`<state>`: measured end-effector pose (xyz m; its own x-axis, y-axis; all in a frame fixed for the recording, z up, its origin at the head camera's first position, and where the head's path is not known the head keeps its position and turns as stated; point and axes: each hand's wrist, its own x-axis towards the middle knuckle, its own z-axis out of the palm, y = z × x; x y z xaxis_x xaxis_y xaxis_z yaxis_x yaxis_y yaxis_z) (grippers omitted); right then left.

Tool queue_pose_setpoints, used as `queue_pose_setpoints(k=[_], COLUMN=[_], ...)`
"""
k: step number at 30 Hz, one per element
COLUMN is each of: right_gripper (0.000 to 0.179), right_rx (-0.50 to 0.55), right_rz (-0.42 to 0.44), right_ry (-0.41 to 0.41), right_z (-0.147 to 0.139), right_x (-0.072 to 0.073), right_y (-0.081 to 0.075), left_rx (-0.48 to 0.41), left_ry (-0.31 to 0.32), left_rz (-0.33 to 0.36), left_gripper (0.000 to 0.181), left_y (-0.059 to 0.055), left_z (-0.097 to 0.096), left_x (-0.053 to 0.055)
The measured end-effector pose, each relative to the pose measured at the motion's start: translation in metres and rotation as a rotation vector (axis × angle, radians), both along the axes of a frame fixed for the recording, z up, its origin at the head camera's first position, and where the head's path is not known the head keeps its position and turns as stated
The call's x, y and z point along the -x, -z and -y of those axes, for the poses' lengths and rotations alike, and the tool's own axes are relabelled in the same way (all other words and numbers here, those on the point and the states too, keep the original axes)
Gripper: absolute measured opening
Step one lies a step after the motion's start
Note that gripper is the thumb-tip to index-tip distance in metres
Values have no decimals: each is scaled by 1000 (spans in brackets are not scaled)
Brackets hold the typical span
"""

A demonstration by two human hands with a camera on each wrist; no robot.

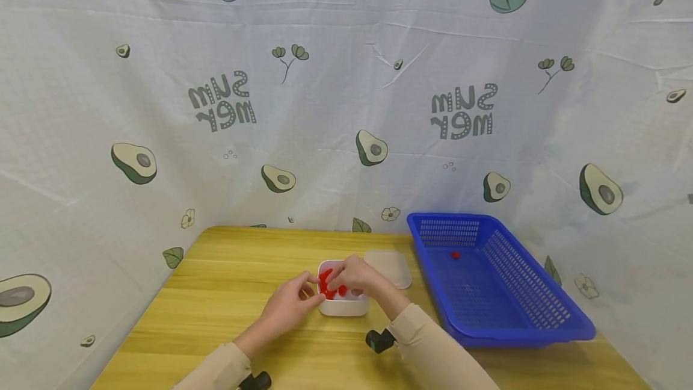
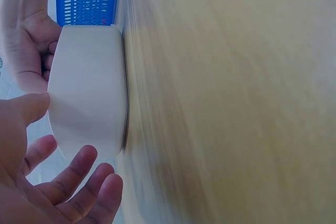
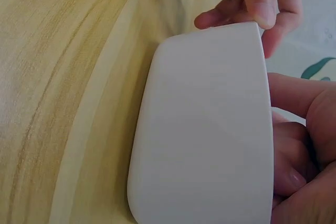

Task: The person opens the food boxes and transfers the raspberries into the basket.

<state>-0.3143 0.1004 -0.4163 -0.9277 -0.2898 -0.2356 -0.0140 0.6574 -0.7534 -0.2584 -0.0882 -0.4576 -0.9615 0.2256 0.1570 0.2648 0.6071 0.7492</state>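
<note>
A small white box [image 1: 343,308] with rounded corners stands on the wooden table, with red items [image 1: 327,292] inside whose kind is too small to tell. My left hand [image 1: 292,304] is at the box's left side. Its thumb [image 2: 34,107] touches the rim near the front corner, while the other fingers are spread loosely around that corner. From the right, my right hand [image 1: 354,275] reaches over the rim into the box, fingers [image 3: 290,169] bent down. The box wall hides those fingertips in the right wrist view, and whether they pinch a red item cannot be told.
A whitish, translucent flat lid [image 1: 388,266] lies behind and right of the box. Farther right stands a large blue plastic basket [image 1: 487,306] with one small red piece [image 1: 455,255] in it. A printed curtain [image 1: 325,107] hangs behind the table [image 1: 238,263].
</note>
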Motion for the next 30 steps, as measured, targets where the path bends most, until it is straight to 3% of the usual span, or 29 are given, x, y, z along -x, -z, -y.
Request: queue_pose_setpoints(k=[14, 30], right_gripper=[5, 4], right_rx=[-92, -81], right_rz=[-74, -145], right_ry=[-53, -52], right_z=[6, 11], right_x=[-1, -3], right_y=[13, 20], left_rx=[2, 1], left_ry=[3, 2], left_rz=[-20, -12], left_gripper=[33, 36], left_y=[2, 2], left_z=[1, 0], left_x=[1, 1])
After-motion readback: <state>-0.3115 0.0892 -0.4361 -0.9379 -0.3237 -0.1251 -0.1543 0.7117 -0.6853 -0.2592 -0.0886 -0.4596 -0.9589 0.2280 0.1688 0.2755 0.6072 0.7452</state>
